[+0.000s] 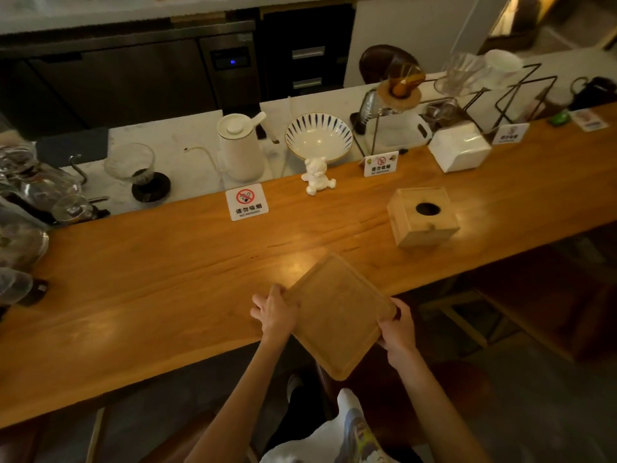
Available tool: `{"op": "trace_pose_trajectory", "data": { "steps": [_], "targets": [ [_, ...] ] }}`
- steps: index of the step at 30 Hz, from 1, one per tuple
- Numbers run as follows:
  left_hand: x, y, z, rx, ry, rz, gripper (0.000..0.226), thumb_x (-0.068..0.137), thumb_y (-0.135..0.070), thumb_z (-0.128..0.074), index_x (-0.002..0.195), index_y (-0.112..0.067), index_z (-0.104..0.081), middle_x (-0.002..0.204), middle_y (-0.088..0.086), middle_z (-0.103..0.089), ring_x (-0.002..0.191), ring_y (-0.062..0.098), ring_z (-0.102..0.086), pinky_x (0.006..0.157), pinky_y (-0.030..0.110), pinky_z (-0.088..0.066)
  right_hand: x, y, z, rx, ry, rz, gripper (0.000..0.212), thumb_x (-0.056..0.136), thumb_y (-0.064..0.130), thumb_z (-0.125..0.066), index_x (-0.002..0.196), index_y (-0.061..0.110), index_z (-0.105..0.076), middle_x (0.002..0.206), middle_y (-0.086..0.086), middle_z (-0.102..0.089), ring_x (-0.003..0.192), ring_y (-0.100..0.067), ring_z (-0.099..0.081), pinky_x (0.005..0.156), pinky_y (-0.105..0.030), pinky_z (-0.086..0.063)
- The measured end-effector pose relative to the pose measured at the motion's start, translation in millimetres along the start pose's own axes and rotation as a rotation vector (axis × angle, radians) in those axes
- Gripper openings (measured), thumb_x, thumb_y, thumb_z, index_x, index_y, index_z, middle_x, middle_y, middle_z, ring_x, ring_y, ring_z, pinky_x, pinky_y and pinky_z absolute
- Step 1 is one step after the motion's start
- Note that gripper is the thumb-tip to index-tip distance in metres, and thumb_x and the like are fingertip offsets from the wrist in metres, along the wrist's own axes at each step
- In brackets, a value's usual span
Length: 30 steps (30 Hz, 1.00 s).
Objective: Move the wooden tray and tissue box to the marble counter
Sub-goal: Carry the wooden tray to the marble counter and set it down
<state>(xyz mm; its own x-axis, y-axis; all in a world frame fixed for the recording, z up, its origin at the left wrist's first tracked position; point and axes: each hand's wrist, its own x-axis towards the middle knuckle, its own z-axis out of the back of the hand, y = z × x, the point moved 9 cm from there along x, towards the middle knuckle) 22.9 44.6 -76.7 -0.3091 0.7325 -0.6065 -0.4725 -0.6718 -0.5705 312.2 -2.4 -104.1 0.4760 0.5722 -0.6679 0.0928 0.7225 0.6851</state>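
A long wooden bar top fronts the marble counter. Our left hand and right hand curl their fingers around opposite edges of the wooden tray at the near edge; the wooden tissue box sits farther right.

A long, glossy orange-brown wooden surface carries a square light-wood tissue box with a round hole on top, a small white bear figurine and a white no-smoking sign; a square pale wooden tray overhangs its near edge. Behind it, a white marble surface bears a white gooseneck kettle; a blue-striped white bowl sits just beside.
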Motion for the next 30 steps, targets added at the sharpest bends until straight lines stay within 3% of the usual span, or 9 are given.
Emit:
{"op": "trace_pose_trajectory", "data": {
  "steps": [2, 6, 10, 12, 14, 16, 19, 25, 30],
  "targets": [
    [-8, -2, -6, -0.12, 0.058, -0.001, 0.036, 0.092, -0.032, -0.064, 0.124, -0.024, -0.049, 0.136, 0.011, -0.028, 0.116, 0.035, -0.041, 0.095, 0.045, -0.047, 2, -2, 17, 0.062, 0.024, -0.031, 0.047, 0.097, 0.015, -0.062, 0.14, 0.03, -0.049, 0.13, -0.006, -0.051, 0.108, -0.027, -0.053, 0.07, -0.043, -0.057],
    [-29, -21, -14, -0.445, 0.175, -0.018, 0.027, 0.091, -0.038, -0.066, 0.114, -0.027, -0.056, 0.133, 0.007, -0.046, 0.104, 0.026, -0.058, 0.077, 0.041, -0.059, 4, 10, 55, 0.168, 0.105, 0.002, 0.043, 0.097, 0.011, -0.059, 0.134, 0.032, -0.052, 0.13, -0.005, -0.052, 0.11, -0.028, -0.053, 0.065, -0.041, -0.055],
    [-62, -45, -46, -0.835, 0.354, -0.023, 0.041, 0.09, -0.031, -0.068, 0.127, -0.018, -0.055, 0.133, 0.015, -0.053, 0.115, 0.035, -0.058, 0.079, 0.047, -0.06, -1, 23, 97, 0.331, 0.229, 0.022, 0.041, 0.096, 0.005, -0.058, 0.125, 0.033, -0.054, 0.129, -0.006, -0.052, 0.112, -0.03, -0.056, 0.081, -0.05, -0.058],
    [-88, -64, -73, -0.959, 0.415, -0.049, 0.046, 0.091, -0.03, -0.068, 0.133, -0.018, -0.052, 0.134, 0.012, -0.055, 0.119, 0.034, -0.057, 0.075, 0.044, -0.061, -3, 23, 129, 0.423, 0.27, 0.015, 0.04, 0.096, 0.003, -0.06, 0.122, 0.032, -0.054, 0.129, -0.008, -0.053, 0.114, -0.034, -0.057, 0.079, -0.049, -0.06],
    [-114, -84, -108, -1.026, 0.479, -0.109, 0.049, 0.094, -0.03, -0.065, 0.139, -0.019, -0.05, 0.138, 0.01, -0.057, 0.124, 0.033, -0.057, 0.088, 0.051, -0.058, -4, 18, 163, 0.508, 0.305, 0.028, 0.043, 0.095, 0.002, -0.062, 0.127, 0.028, -0.052, 0.129, -0.01, -0.054, 0.113, -0.035, -0.06, 0.072, -0.044, -0.062],
    [-151, -104, -149, -1.048, 0.501, -0.194, 0.053, 0.095, -0.032, -0.064, 0.144, -0.027, -0.046, 0.142, 0.007, -0.057, 0.127, 0.031, -0.056, 0.102, 0.057, -0.048, -6, 7, 207, 0.596, 0.326, 0.04, 0.044, 0.094, -0.002, -0.061, 0.127, 0.026, -0.052, 0.127, -0.011, -0.056, 0.111, -0.037, -0.063, 0.069, -0.043, -0.062],
    [-214, -126, -209, -0.973, 0.405, -0.275, 0.064, 0.091, -0.042, -0.067, 0.146, -0.045, -0.035, 0.142, 0.002, -0.054, 0.125, 0.031, -0.057, 0.101, 0.06, -0.047, -6, -11, 276, 0.64, 0.37, 0.046, 0.04, 0.092, -0.004, -0.062, 0.118, 0.025, -0.053, 0.125, -0.013, -0.058, 0.109, -0.037, -0.065, 0.071, -0.044, -0.061],
    [-305, -163, -333, -0.821, 0.4, -0.237, 0.068, 0.083, -0.045, -0.07, 0.145, -0.041, -0.041, 0.133, 0.0, -0.055, 0.111, 0.028, -0.06, 0.066, 0.043, -0.058, -2, -47, 446, 0.686, 0.355, 0.068, 0.052, 0.078, 0.015, -0.074, 0.124, 0.02, -0.053, 0.13, -0.014, -0.058, 0.104, -0.033, -0.07, 0.07, -0.044, -0.062],
    [-363, -216, -452, -0.597, 0.587, -0.316, 0.063, 0.091, -0.041, -0.063, 0.148, -0.035, -0.038, 0.139, 0.002, -0.05, 0.117, 0.03, -0.055, 0.09, 0.055, -0.049, 6, -65, 573, 0.494, 0.22, 0.193, 0.03, 0.086, 0.052, -0.068, 0.114, 0.046, -0.059, 0.128, 0.008, -0.057, 0.11, -0.015, -0.062, 0.069, -0.035, -0.062]
  ]
}}
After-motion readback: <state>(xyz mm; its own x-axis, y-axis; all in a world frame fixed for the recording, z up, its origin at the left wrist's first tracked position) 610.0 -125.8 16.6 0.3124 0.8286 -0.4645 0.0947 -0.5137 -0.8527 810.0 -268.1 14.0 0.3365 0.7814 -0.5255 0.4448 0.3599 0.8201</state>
